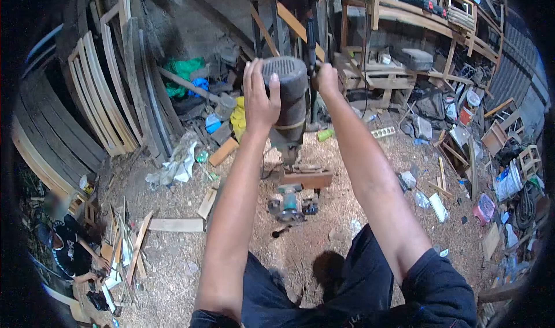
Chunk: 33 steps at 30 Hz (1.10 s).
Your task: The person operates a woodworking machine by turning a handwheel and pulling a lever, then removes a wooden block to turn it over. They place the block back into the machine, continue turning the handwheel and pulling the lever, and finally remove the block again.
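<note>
- left hand [260, 99] is wrapped around the motor housing [287, 91]; right hand [325, 78] is closed on its handle [311, 42].
- the machine stands upright on the wood block [306, 178]; cutting looks underway, depth unclear.

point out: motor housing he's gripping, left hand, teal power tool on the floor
motor housing [289, 91], head view, dark side wall
left hand [260, 99], head view, back of hand
teal power tool [291, 204], head view, teal body

**Layout, workshop floor**

Machine motor housing [287, 91] at centre; left hand [259, 97] on its left side, right hand [326, 79] behind it to the right. Power tool [291, 206] on the sawdust floor [324, 258] below. Curved frames [98, 97] lean far left. Seated person [69, 250] lower left. Shelves [439, 21] upper right.
</note>
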### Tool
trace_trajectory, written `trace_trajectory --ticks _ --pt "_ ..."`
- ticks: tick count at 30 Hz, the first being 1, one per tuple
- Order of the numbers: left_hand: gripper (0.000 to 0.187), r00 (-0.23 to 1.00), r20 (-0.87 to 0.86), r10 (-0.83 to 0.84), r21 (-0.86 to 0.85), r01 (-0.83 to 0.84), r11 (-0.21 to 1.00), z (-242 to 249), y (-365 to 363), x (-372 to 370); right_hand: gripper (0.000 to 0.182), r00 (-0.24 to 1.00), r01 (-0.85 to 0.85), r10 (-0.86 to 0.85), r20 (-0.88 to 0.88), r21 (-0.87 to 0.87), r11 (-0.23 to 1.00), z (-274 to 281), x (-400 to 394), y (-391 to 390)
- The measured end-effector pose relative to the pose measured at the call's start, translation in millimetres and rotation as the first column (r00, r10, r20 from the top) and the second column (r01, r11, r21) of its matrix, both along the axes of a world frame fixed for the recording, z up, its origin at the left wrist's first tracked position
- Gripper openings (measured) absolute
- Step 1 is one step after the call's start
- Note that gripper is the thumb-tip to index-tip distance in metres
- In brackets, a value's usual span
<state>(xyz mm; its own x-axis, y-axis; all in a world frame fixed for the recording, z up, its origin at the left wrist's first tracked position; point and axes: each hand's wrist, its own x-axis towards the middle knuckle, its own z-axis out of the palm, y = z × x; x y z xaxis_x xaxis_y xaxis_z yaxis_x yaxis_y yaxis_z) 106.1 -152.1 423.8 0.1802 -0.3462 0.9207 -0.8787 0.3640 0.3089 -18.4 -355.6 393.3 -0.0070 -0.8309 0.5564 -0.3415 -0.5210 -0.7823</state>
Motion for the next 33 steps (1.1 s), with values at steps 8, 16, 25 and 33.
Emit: trace_trajectory --ticks 8,16,25,33 --pt "0.061 0.986 -0.147 -0.079 0.062 0.089 0.994 -33.3 36.3 -3.9 0.026 0.974 0.044 -0.081 -0.213 -0.174 0.984 -53.2 -16.1 29.9" --pt "0.045 0.854 -0.396 0.338 0.787 0.126 0.604 -344.9 184.6 -18.0 0.038 0.91 -0.231 0.314 -0.272 0.296 0.927 -299.4 -89.9 241.4" --pt "0.04 0.904 -0.154 0.4 0.959 0.039 0.28 -425.1 201.2 -43.6 0.09 0.66 -0.466 0.644 -0.386 0.462 0.755 -370.0 -105.8 336.6" --pt "0.028 0.892 -0.382 0.242 0.864 0.251 0.437 -405.4 201.7 -39.2 0.089 0.682 -0.44 0.635 -0.362 0.49 0.752 -360.1 -105.7 331.3"
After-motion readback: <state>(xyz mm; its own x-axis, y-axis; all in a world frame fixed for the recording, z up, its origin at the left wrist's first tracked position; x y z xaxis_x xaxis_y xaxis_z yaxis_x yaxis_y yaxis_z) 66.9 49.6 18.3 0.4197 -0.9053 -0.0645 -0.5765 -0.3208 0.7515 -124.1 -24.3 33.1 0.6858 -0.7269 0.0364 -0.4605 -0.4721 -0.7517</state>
